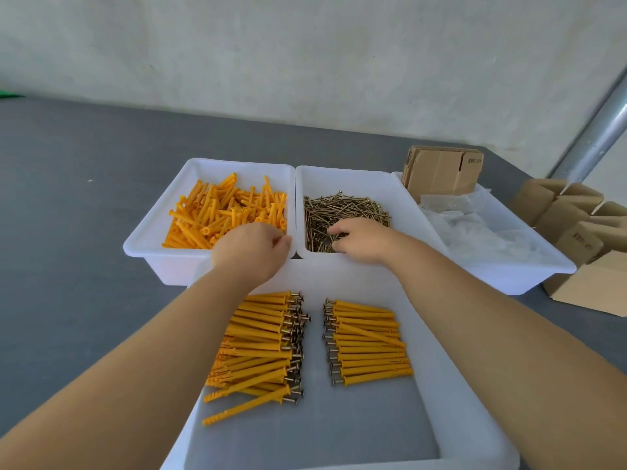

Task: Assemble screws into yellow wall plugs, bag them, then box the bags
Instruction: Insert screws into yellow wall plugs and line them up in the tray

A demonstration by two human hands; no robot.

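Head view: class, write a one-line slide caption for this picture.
Left hand reaches into the yellow wall plugs, right hand into the screws; assembled plugs fill the near tray.

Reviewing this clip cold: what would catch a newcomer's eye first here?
Probably the two neat rows of assembled plugs in the near tray, screw heads facing each other. Next, the heaped yellow wall plugs in the far-left tray, where the left hand reaches, while the right hand digs into the screws.
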